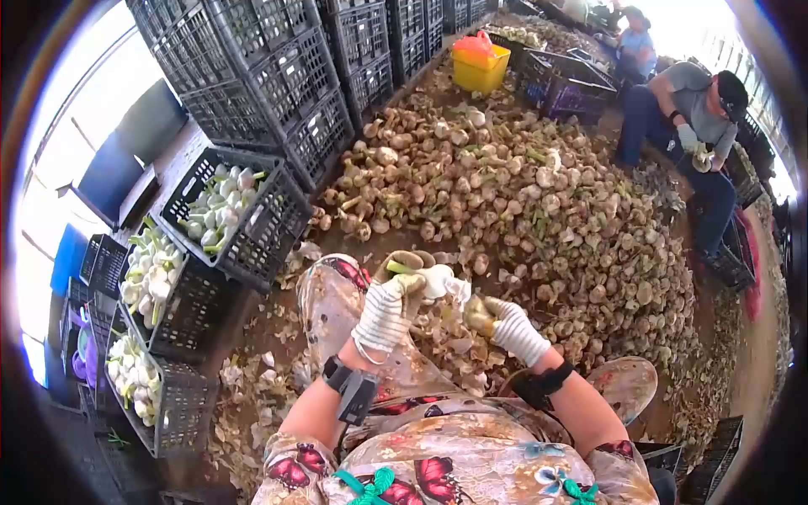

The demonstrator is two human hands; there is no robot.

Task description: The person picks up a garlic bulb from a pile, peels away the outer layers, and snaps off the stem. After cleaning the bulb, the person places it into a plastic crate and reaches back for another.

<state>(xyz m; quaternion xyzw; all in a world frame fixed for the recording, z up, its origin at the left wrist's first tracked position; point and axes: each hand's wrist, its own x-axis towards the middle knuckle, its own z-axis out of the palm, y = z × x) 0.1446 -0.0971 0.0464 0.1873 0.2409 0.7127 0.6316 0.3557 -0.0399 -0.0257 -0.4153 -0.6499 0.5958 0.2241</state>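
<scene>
My left hand (392,308), in a striped white glove with tan fingers, is closed around a garlic bulb (436,281). The bulb is white and its short green stem points left out of the grip. Loose skin hangs from the bulb's right side, towards my right hand (510,330). That hand wears a matching glove; its fingers are pressed together just right of the bulb, and whatever they may hold is hidden. Beneath both hands, shed garlic skins (450,337) lie between my knees. A large heap of unpeeled garlic (505,202) spreads in front of me.
Black crates (252,227) of cleaned white garlic stand at my left, with tall stacks of crates (278,76) behind. A yellow bucket (481,69) stands beyond the heap. At the right sits a gloved person (697,118) holding garlic; another person (637,42) is farther back.
</scene>
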